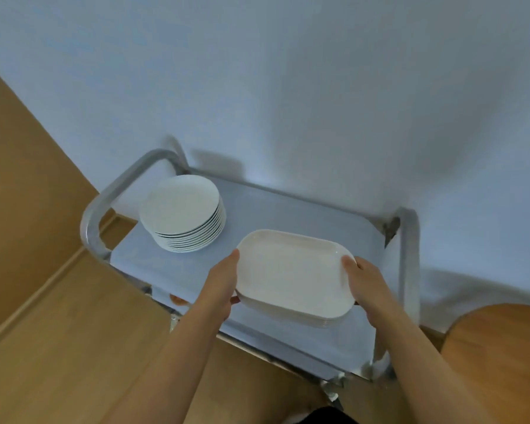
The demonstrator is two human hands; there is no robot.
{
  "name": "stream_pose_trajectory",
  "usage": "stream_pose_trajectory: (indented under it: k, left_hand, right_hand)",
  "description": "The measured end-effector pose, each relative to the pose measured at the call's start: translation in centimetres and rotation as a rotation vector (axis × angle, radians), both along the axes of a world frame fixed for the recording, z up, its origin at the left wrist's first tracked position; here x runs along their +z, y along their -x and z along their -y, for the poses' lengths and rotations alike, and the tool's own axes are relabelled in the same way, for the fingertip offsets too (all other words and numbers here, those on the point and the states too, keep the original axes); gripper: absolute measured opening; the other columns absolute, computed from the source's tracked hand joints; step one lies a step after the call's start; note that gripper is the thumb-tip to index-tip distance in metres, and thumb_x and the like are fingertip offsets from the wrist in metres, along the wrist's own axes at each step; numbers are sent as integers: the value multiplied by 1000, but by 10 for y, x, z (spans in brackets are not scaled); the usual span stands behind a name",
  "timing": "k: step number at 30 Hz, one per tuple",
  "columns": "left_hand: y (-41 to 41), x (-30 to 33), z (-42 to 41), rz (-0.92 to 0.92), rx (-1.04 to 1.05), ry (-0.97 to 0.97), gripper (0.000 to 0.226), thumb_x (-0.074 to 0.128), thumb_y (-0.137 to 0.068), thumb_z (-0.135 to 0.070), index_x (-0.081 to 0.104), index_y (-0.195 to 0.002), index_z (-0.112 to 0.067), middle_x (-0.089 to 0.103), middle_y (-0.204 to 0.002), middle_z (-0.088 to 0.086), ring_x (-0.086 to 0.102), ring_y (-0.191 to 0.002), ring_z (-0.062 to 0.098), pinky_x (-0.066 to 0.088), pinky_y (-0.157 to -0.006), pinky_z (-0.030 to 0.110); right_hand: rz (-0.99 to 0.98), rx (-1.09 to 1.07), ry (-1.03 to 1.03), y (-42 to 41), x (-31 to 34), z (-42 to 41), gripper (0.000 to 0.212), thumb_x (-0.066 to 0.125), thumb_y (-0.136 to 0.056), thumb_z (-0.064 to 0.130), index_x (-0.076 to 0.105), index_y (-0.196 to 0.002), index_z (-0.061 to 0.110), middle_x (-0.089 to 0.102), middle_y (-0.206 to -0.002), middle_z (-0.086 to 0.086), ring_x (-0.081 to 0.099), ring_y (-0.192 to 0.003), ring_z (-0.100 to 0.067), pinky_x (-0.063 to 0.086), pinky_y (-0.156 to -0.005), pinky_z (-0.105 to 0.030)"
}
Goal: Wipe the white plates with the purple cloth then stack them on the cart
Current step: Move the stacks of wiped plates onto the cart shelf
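A stack of several white rectangular plates (291, 270) with rounded corners is held over the metal cart's top shelf (288, 209). My left hand (222, 283) grips the stack's left edge, thumb on top and fingers under it. My right hand (364, 280) grips the right edge the same way. A stack of several round white plates (182, 206) stands at the shelf's far left corner. No purple cloth is in view.
The cart has a tubular metal handle (104, 203) on its left and a post (409, 255) on its right, and stands against a white wall (288, 87). Wooden floor (58, 332) lies to the left. A round wooden surface (496, 356) sits at the lower right.
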State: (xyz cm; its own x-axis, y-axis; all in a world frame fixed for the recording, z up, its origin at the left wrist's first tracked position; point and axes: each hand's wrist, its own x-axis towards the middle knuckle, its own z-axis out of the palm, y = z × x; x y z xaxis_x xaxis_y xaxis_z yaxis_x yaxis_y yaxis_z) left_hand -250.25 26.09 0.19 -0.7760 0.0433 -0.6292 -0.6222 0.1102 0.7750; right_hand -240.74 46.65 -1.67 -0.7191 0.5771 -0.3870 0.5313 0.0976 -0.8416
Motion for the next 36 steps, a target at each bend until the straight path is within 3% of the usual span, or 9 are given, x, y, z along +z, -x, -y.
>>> stream_pose_trajectory:
  k: [4,11,15,17,26,28,32,34,36]
  left_hand:
    - [30,-22,-8,70,-11,-16,32,43,-98,-41,49,-121,-20,55,-115,6,52,-102,27,46,-75,38]
    - [94,-71,-24,143,-45,-20,25,43,-99,-36,50,-117,-22,57,-98,-1,53,-83,16,46,-68,32]
    - [124,-94,-30,163,-124,-9,42,41,-100,-34,48,-135,-13,54,-132,8,51,-118,27,41,-103,45]
    - [134,-102,-32,178,-144,-8,43,41,-99,-33,47,-137,-12,52,-136,10,49,-123,28,36,-108,49]
    - [141,-115,-37,208,-206,-1,28,39,-98,-30,58,-117,-20,60,-120,8,56,-104,25,46,-96,43]
    - [141,-110,-40,136,-248,56,20,37,-99,-25,57,-102,-18,58,-117,9,54,-94,22,43,-86,36]
    - [137,-88,-54,-333,-477,336,37,42,-97,-20,46,-134,-13,41,-141,10,38,-128,26,29,-107,37]
    - [128,-66,-71,-539,-583,330,39,47,-96,-19,47,-134,-13,44,-139,8,35,-130,23,24,-109,31]
    - [113,-48,-94,-624,-750,277,33,50,-95,-17,54,-127,-14,53,-132,4,42,-126,21,26,-110,31]
  right_hand:
    - [27,-30,-20,27,-21,-2,24,30,-101,29,51,-106,19,57,-103,-5,54,-90,-22,44,-82,-38]
    - [115,-123,24,78,-63,-1,22,30,-102,31,49,-110,24,54,-105,1,51,-94,-18,39,-82,-34]
    - [160,-212,41,100,-81,1,29,32,-101,31,53,-118,20,54,-107,2,51,-97,-18,39,-83,-33]
    - [173,-270,59,108,-87,2,29,33,-101,29,54,-118,19,55,-108,1,51,-96,-18,37,-81,-33]
    - [206,-403,108,114,-101,3,32,34,-100,29,52,-124,17,54,-109,0,49,-94,-18,36,-79,-33]
    - [205,-390,125,114,-99,3,33,34,-100,29,51,-125,16,54,-113,-1,49,-96,-17,36,-80,-32]
    - [228,-302,53,104,-80,0,38,39,-99,28,46,-134,16,49,-136,-5,48,-116,-22,39,-95,-35]
    - [201,-306,-38,93,-62,-7,41,43,-98,28,43,-138,18,44,-143,-2,41,-129,-20,33,-105,-34]
    - [130,-332,-102,78,-41,-17,38,46,-98,26,47,-135,18,50,-136,2,45,-122,-12,34,-98,-25]
